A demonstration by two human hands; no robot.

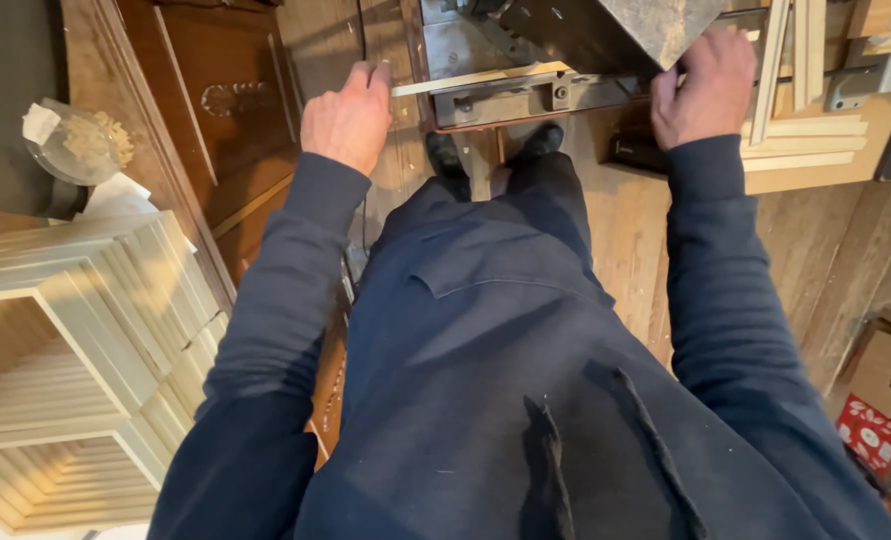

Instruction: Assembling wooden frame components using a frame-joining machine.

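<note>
Head view: the person stands on a wooden plank floor, looking straight down past a dark blue sweatshirt and trousers to two black shoes.

The left hand is curled shut around the near end of a thin pale wooden strip, fingers folded over it. The strip runs from that hand to the right, lying along the front edge of a metal saw machine, and its far end disappears under the machine's dark metal housing.

The right hand is closed over the right side of that housing, fingers wrapped across its edge; I cannot tell whether it also touches the strip.

Just right of the right hand, a bundle of pale wooden strips lies on a light wooden tabletop.

At the left edge stand stacked pale picture frames beside a dark brown carved wooden door panel. Above the frames sits a clear bowl of wood shavings. A cardboard box rests at the lower right corner of the floor.
</note>
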